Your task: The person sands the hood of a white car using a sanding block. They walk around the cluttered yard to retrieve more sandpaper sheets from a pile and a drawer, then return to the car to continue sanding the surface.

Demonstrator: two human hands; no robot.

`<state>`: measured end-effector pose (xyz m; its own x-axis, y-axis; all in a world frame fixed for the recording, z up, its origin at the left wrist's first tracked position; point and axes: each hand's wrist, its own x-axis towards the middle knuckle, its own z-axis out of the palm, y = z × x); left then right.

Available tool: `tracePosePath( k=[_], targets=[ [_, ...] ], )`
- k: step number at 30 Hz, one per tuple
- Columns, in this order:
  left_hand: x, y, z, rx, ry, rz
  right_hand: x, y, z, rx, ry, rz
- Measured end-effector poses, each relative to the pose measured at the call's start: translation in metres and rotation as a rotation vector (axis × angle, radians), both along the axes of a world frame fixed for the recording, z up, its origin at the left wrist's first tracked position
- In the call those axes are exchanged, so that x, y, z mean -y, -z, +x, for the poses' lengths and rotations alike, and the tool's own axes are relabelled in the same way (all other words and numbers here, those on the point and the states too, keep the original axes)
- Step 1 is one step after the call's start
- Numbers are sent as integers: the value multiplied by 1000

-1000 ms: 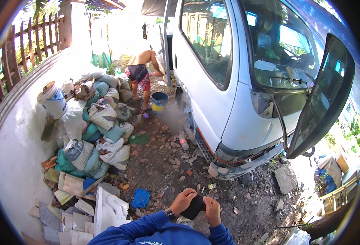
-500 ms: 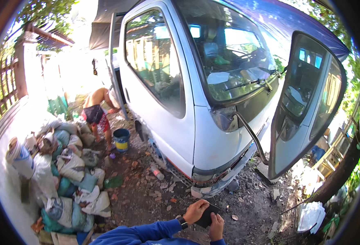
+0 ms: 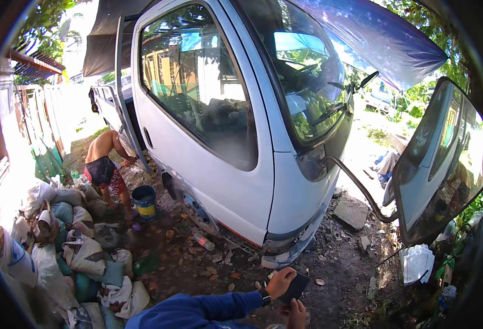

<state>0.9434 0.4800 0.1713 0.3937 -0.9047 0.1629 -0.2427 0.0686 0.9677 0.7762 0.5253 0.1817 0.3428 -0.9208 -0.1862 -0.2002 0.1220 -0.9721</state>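
My left hand [image 3: 280,282], with a dark watch on its wrist, grips a thin black square piece [image 3: 299,285] by its upper side. Lower and to the right, my right hand [image 3: 294,312] holds the lower part of the same piece. Both hands are at the bottom of the view, over dirt strewn with leaves, in front of the white truck cab [image 3: 203,137]. Its large side mirror [image 3: 419,186] juts out on a bent arm above and to the right of my hands.
A shirtless person [image 3: 99,153] bends by the truck's side near a blue bucket [image 3: 143,209]. Piled sacks [image 3: 82,255] line the left wall. A plastic bottle [image 3: 202,239] lies by the wheel. A concrete slab [image 3: 351,211] and white sheets [image 3: 417,263] lie at the right.
My view has swung up and toward the truck's side, so the cab fills more of it. My hands keep hold of the black piece, now lower and further right in view.
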Motion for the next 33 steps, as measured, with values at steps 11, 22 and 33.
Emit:
tracePosePath(
  k=[11,22,33],
  targets=[
    [4,20,-82,-524,677,443,-25,110,-112,1070,54,699],
    [13,245,-170,-66,1060,955,-102,287,-206,915,671,879],
    [-8,732,-223,88,718,1098,-12,641,-189,-447,856,466]
  ],
)
